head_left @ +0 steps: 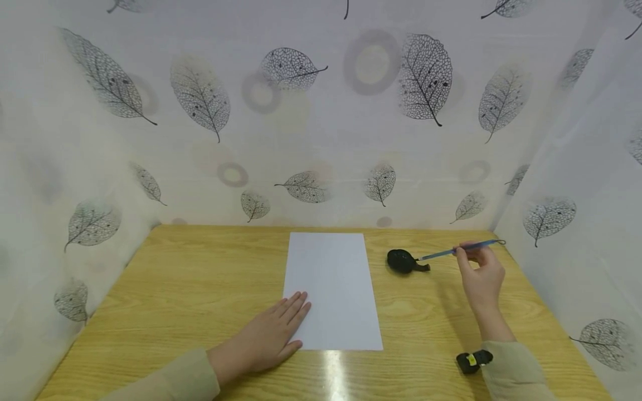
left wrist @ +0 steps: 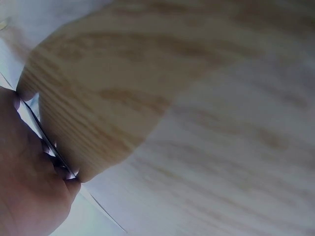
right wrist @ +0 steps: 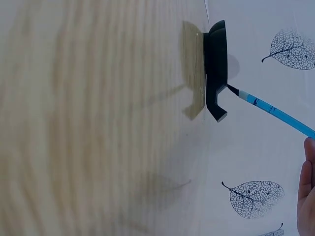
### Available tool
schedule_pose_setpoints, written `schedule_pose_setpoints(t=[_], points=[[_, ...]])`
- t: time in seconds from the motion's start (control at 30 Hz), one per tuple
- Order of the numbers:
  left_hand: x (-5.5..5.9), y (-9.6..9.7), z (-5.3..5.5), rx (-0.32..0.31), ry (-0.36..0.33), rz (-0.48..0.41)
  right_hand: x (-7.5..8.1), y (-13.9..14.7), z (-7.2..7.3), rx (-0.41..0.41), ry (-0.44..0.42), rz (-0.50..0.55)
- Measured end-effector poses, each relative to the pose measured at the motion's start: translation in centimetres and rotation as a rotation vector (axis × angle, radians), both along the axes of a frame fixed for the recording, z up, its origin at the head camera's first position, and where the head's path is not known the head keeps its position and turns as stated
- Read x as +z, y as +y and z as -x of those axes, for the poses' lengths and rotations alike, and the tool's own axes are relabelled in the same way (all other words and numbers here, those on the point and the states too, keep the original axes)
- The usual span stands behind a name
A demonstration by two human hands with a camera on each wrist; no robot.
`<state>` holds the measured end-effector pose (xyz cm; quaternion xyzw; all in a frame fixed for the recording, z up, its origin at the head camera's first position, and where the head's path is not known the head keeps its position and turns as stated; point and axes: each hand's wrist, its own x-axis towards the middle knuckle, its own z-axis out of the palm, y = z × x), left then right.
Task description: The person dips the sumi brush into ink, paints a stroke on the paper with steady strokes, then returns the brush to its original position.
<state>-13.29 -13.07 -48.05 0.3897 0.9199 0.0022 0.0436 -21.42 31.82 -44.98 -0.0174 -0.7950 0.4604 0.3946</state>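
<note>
Head view: table bore white paper; left hand, fingers straight, rested on lower left edge. Right hand pinched blue brush; long axis ran leftward to black dish, nearer right hand than left.

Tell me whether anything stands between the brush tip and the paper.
Yes, the black dish: the brush tip is at its rim, on the side away from the white paper. Between dish and paper, only tabletop shows.
</note>
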Motion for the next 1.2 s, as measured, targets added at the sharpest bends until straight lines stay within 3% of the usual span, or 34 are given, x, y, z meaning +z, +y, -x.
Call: schedule_pose_setpoints(t=[0.37,0.67,1.2], points=[[0.09,0.04,-0.02,0.000,-0.008,-0.005,0.44,0.53,-0.56,-0.008,0.009,-0.011],[0.13,0.05,-0.09,-0.004,0.007,-0.014,0.33,0.09,0.05,0.030,0.024,0.014],[0.42,0.17,-0.16,0.001,-0.009,-0.001,0.44,0.52,-0.34,-0.006,0.005,-0.012]])
